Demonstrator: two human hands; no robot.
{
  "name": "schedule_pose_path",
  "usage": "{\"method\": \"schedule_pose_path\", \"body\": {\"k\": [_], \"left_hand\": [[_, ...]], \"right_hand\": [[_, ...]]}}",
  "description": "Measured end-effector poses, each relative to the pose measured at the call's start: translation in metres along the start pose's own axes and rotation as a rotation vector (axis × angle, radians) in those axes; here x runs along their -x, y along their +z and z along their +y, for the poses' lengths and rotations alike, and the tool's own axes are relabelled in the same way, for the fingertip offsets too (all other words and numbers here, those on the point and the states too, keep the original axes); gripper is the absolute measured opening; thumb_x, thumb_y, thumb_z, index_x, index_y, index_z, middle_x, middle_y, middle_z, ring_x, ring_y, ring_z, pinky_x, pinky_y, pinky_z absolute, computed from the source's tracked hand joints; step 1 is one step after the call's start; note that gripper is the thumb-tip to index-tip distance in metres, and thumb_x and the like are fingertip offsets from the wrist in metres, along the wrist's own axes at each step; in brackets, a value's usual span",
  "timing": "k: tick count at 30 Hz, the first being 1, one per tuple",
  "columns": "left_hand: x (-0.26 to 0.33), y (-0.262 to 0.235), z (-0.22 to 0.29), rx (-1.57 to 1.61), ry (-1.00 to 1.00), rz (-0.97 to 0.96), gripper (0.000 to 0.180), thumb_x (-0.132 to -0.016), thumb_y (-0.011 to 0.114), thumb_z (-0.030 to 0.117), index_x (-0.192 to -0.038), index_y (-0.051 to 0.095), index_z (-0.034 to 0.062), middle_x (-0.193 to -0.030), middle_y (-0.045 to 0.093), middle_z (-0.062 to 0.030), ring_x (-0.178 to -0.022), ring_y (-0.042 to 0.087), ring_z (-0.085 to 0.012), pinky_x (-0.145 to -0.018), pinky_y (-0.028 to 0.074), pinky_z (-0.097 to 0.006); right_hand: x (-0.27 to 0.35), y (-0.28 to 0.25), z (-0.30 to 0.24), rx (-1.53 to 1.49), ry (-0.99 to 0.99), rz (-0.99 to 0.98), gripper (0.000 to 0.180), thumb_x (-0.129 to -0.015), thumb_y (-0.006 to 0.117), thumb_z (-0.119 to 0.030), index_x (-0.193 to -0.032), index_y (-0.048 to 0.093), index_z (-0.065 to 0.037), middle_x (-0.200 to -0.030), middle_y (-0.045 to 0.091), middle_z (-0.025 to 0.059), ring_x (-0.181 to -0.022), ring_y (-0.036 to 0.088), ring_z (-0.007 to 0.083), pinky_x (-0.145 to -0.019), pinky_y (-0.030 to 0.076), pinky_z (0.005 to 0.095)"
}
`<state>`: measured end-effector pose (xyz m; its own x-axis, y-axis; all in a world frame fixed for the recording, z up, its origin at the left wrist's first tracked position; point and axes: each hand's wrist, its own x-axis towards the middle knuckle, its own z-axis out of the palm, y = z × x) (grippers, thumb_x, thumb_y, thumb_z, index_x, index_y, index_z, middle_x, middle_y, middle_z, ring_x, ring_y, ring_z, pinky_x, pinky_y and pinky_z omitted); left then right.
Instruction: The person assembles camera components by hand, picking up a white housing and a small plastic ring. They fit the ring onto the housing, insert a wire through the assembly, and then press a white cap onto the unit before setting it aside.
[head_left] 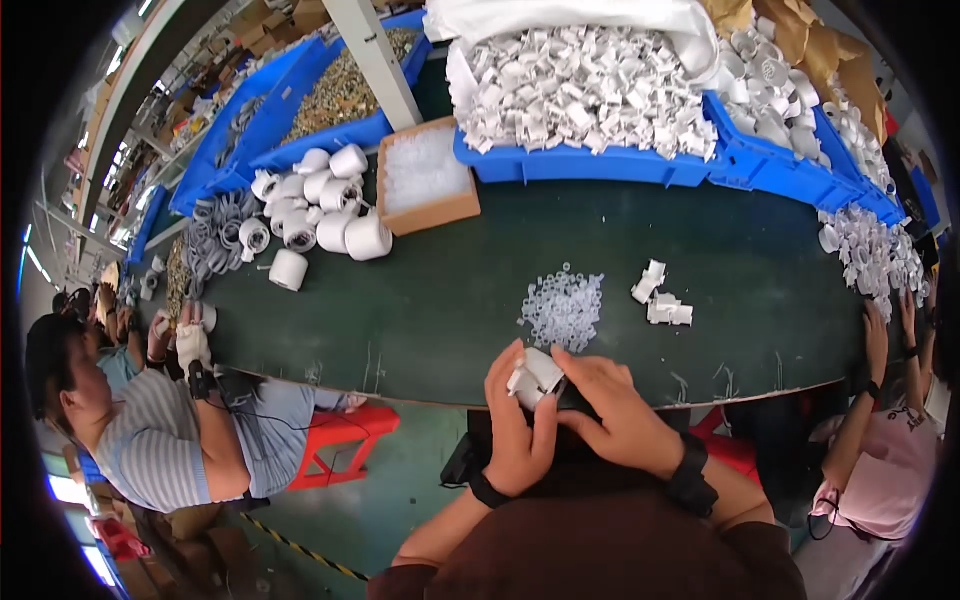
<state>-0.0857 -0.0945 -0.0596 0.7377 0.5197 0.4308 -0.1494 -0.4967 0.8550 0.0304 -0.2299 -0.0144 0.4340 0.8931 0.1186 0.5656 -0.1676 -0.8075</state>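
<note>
Both of my hands meet at the near edge of a dark green table [450, 290]. My left hand [515, 425] and my right hand [615, 415] together grip a small white plastic fitting [537, 377], fingers wrapped around it from each side. Just beyond it lies a loose heap of small clear plastic rings [563, 305]. A few more white plastic fittings [662, 298] lie to the right of that heap. Dark bands sit on both of my wrists.
A blue bin [600, 165] piled with white fittings stands at the back, next to a cardboard box [425, 178] of clear rings and several white cylinders [320, 210]. A person in a striped shirt [160, 440] works at left; another person's arm [865, 400] at right.
</note>
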Motion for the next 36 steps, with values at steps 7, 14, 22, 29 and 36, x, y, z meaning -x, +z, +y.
{"method": "schedule_pose_path", "body": {"k": [7, 14, 22, 29, 36], "left_hand": [[-0.018, -0.013, 0.010, -0.257, 0.072, -0.152, 0.047, -0.081, 0.065, 0.002, -0.127, 0.055, -0.0010, -0.130, 0.056, -0.0226, -0.119, 0.052, -0.0384, -0.103, 0.042, -0.046], [-0.025, -0.010, 0.017, -0.293, 0.083, -0.149, 0.026, -0.082, 0.066, 0.005, -0.108, 0.064, 0.0024, -0.113, 0.065, -0.0158, -0.099, 0.058, -0.0361, -0.086, 0.047, -0.043], [-0.025, -0.007, 0.021, -0.119, -0.028, -0.137, 0.016, -0.090, 0.059, 0.001, -0.106, 0.063, -0.0002, -0.109, 0.067, -0.0163, -0.094, 0.060, -0.0358, -0.084, 0.049, -0.044], [-0.025, -0.005, 0.021, -0.087, 0.038, -0.197, 0.016, -0.094, 0.060, 0.005, -0.109, 0.063, -0.0008, -0.111, 0.066, -0.0168, -0.097, 0.060, -0.0353, -0.085, 0.048, -0.043], [-0.027, -0.008, 0.022, -0.150, 0.025, -0.181, 0.009, -0.094, 0.062, 0.007, -0.100, 0.064, 0.0012, -0.106, 0.068, -0.0151, -0.092, 0.061, -0.0338, -0.082, 0.048, -0.041]], "right_hand": [[-0.004, -0.016, 0.001, -0.503, 0.124, 0.098, 0.044, -0.094, 0.065, 0.003, -0.138, 0.060, -0.003, -0.099, 0.053, 0.0007, -0.085, 0.051, 0.0076, -0.078, 0.046, 0.0239], [-0.016, -0.015, -0.006, -0.860, 0.183, 0.023, 0.018, -0.098, 0.063, 0.005, -0.115, 0.065, 0.000, -0.100, 0.065, 0.0031, -0.088, 0.061, 0.0066, -0.078, 0.052, 0.0246], [-0.011, 0.006, -0.001, -0.454, 0.013, 0.335, 0.011, -0.093, 0.069, 0.005, -0.102, 0.067, -0.002, -0.095, 0.066, 0.0033, -0.082, 0.060, 0.0072, -0.070, 0.049, 0.0249], [0.002, 0.013, 0.002, -0.673, 0.141, 0.317, 0.008, -0.097, 0.065, 0.003, -0.103, 0.065, -0.002, -0.097, 0.064, 0.0023, -0.084, 0.058, 0.0059, -0.071, 0.047, 0.0238], [0.007, -0.020, 0.012, -0.289, -0.031, 0.278, 0.022, -0.090, 0.072, 0.002, -0.111, 0.069, -0.004, -0.104, 0.068, 0.0086, -0.091, 0.064, 0.0170, -0.081, 0.052, 0.0300]]}}
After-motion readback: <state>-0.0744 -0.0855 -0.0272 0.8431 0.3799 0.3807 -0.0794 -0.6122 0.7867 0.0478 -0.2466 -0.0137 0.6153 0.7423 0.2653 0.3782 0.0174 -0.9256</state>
